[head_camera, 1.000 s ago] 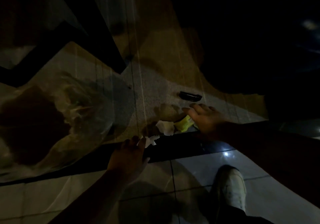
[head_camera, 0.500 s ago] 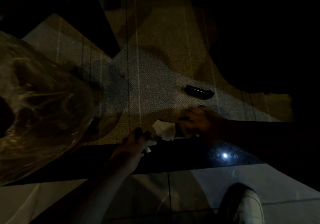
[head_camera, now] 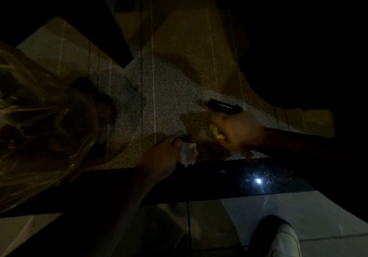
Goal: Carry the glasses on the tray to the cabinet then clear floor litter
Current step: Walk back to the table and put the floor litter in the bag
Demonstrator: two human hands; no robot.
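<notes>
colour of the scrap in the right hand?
Yellow scrap, in the right hand; head view.

Head camera looks steeply down, close above the carpet (head_camera: 163, 105).

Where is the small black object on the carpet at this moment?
In the head view, the black object lies on the carpet right of centre, just beyond the right hand, which grips yellow litter.

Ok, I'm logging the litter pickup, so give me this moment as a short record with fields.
left hand: closed on white paper scrap
right hand: closed on yellow scrap
still on carpet: small black object, just beyond right hand
plastic bag: at left, clear, crumpled
foreground: tiled floor, white shoe
light: very dim
</notes>
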